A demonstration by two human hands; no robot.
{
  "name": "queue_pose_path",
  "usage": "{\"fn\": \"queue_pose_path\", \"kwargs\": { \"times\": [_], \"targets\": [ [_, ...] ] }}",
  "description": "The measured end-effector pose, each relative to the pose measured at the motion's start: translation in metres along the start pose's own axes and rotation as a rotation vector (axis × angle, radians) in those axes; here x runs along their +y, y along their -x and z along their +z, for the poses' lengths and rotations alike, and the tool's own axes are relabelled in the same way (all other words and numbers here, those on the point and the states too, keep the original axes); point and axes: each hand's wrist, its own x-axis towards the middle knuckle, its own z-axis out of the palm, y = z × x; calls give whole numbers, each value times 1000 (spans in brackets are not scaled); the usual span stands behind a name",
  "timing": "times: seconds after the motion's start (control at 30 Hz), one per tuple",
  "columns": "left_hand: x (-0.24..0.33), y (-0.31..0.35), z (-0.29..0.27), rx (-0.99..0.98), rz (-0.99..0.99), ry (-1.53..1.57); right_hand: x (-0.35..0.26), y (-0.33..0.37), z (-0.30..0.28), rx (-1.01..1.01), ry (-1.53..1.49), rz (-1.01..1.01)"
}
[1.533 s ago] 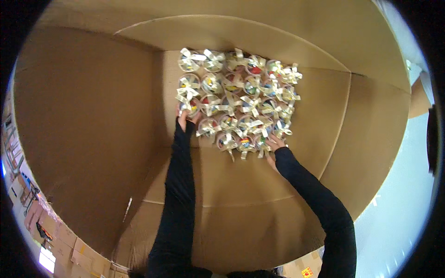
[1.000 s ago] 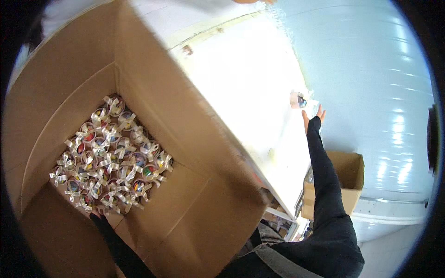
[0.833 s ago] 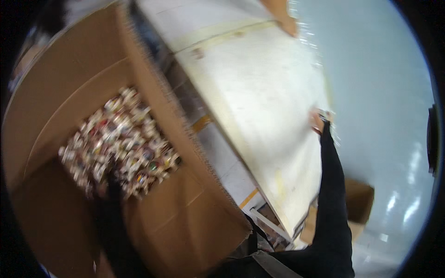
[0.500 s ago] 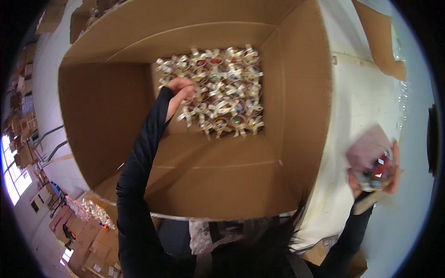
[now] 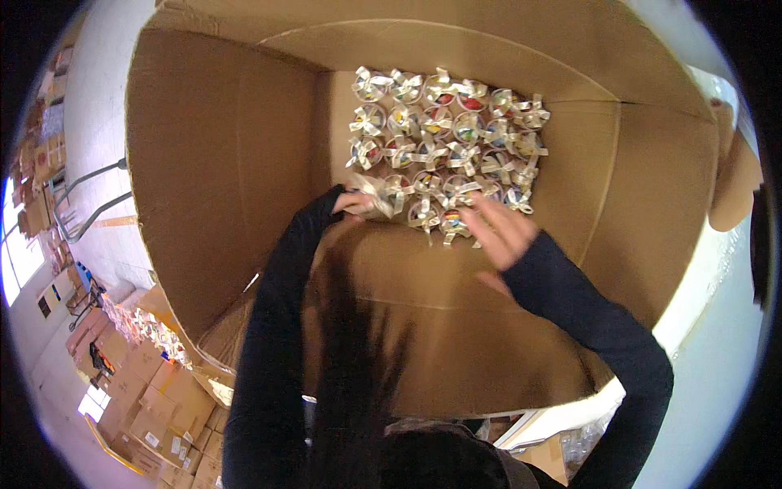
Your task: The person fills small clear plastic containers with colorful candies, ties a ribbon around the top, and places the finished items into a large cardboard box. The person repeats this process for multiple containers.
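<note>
Rows of small clear round containers (image 5: 468,128) with cream ribbon bows and colourful contents stand on the floor of a large cardboard box (image 5: 220,155). My left hand (image 5: 353,202) is at the near left corner of the rows, its fingers closed on a ribbon-tied container (image 5: 376,196) that is smeared by motion. Over the near right side of the rows, my right hand (image 5: 501,232) has its fingers stretched out and apart. It shows nothing in its grasp, though it is slightly blurred.
Tall cardboard walls surround both forearms. Beyond the right wall lies a white surface (image 5: 680,322) with a brown cardboard piece (image 5: 733,179). A metal handle frame (image 5: 94,200) and stacked cartons (image 5: 155,407) are at the left.
My right hand has come from outside the box on the right to over the rows, without the container it held. My left hand has moved nearer and now grips a container. The view has shifted.
</note>
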Motion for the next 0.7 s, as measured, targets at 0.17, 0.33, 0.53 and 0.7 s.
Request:
{"fn": "queue_pose_path", "kwargs": {
  "times": [0.17, 0.33, 0.53, 0.7],
  "targets": [
    [-84, -55, -46, 375, 432, 729, -11, 63, -20, -139, 135, 356],
    [-77, -104, -6, 713, 609, 511, -23, 130, -19, 83, 316, 649],
    [-87, -134, -1, 634, 613, 340, -2, 130, -2, 123, 169, 890],
    [-67, -170, -19, 656, 576, -10, 5, 132, -5, 152, 120, 849]
  ]
}}
